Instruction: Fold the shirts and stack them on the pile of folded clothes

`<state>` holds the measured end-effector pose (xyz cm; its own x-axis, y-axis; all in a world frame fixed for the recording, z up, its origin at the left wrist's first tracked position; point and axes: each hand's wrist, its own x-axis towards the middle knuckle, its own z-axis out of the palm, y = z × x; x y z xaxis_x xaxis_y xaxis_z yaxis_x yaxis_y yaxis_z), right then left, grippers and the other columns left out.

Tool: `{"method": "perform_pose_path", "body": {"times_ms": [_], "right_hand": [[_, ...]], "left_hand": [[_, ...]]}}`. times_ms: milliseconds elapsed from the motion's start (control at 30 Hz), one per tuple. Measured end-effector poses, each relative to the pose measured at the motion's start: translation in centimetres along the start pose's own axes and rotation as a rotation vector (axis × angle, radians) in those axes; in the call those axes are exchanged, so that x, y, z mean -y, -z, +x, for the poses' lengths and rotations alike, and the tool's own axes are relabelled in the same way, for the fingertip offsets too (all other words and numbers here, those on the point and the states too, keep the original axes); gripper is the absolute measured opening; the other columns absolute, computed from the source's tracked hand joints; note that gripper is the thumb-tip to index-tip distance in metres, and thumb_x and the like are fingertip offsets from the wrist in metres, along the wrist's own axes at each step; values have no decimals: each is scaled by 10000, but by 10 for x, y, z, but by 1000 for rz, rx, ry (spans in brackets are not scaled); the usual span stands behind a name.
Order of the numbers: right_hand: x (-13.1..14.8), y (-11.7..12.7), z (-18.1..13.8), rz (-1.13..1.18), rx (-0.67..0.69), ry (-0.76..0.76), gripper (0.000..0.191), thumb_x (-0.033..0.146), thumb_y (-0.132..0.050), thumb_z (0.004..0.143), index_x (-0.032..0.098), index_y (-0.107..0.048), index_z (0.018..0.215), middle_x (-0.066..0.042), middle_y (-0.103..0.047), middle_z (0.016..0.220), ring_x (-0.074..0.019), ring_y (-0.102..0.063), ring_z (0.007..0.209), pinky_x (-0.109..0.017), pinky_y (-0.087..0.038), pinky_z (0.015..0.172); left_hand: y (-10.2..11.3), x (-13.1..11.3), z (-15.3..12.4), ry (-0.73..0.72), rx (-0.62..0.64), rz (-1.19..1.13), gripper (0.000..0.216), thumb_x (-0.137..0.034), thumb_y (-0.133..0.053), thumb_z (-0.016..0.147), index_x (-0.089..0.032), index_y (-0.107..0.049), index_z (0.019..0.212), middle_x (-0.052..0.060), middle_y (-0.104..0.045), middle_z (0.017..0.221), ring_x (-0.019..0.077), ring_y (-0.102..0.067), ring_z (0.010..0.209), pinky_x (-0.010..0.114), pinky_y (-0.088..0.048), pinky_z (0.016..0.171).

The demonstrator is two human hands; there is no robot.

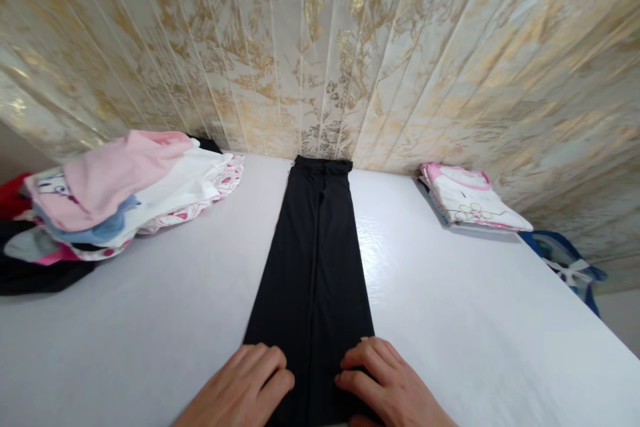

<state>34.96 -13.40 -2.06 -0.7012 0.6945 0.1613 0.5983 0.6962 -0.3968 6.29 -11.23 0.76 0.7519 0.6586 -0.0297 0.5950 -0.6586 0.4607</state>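
Note:
A pair of black trousers (317, 247) lies lengthwise on the white table, with its waistband at the far end by the wall and its legs side by side toward me. My left hand (247, 383) is at the left edge of the near end, fingers curled and closed on the fabric. On the opposite edge my right hand (383, 380) is closed on the cloth too, its thumb and fingers bent inward. The lowest part of the legs runs out of view between my wrists.
On the left of the white table (450, 333) lies a loose pile of clothes (125, 187) in pink, white, blue and black. A folded stack of clothes (470, 197) sits at the back right. Beyond the right edge is a blue item (565, 263). Gold-patterned curtain-like material (320, 47) rises behind.

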Motion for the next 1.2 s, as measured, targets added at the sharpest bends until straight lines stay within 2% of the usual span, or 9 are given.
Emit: {"method": "perform_pose_path", "body": {"times_ms": [167,300,400,533,633,733,833,1000,1200], "right_hand": [[5,-1,1,-69,-37,14,348,406,-653,857,230,-553,1140,-46,-631,1054,-196,-538,944,-328,-433,824],[7,-21,4,-109,-213,-37,203,170,-621,801,238,-566,984,-15,-630,944,-176,-528,862,-309,-408,772],[8,-26,9,-114,-225,-88,218,77,-570,727,233,-550,879,-4,-621,873,-163,-526,798,-285,-393,712],[14,1,20,97,-71,-261,253,78,-527,678,230,-561,878,-3,-636,853,-161,-570,801,-267,-405,702],[12,32,35,310,18,-408,224,104,-504,757,233,-585,922,9,-654,851,-141,-592,775,-244,-408,686],[-12,52,61,460,62,-493,115,176,-510,826,219,-603,879,23,-634,770,-127,-558,687,-228,-380,604],[-53,56,87,605,88,-521,114,238,-527,847,189,-628,868,21,-625,727,-125,-546,657,-232,-390,584],[-98,46,96,475,-184,-609,327,353,-570,866,187,-634,1140,-42,-697,964,-187,-636,892,-322,-472,801],[-91,47,82,434,-118,-551,353,229,-576,843,231,-616,1193,-53,-665,1180,-208,-608,1085,-371,-470,929]], "left_hand": [[-7,-4,3,33,-2,100,229,-152,-582,808,-248,-577,1016,35,-605,1028,200,-542,928,301,-434,864],[-14,-4,9,49,-18,151,280,-40,-533,737,-229,-567,941,29,-607,966,193,-540,871,296,-435,815],[-16,-3,16,56,-68,122,288,-12,-484,704,-220,-557,888,24,-612,924,187,-542,839,284,-435,771],[-3,-4,23,61,-61,-53,242,-54,-457,721,-225,-538,871,19,-624,881,181,-573,821,266,-441,725],[16,0,35,170,-6,-209,186,-127,-450,776,-232,-542,898,0,-636,844,173,-600,783,265,-432,698],[38,18,64,254,70,-376,117,-207,-458,798,-228,-552,865,-30,-622,781,158,-587,726,252,-415,658],[56,49,103,307,190,-583,112,-297,-523,774,-201,-567,811,-28,-618,742,162,-582,719,244,-421,626],[63,90,126,428,-58,-708,445,-575,-539,818,-175,-636,990,55,-698,986,226,-621,966,315,-465,826],[50,91,104,347,-145,-492,385,-427,-597,817,-236,-607,1151,58,-657,1225,267,-577,1173,399,-421,1015]]}}
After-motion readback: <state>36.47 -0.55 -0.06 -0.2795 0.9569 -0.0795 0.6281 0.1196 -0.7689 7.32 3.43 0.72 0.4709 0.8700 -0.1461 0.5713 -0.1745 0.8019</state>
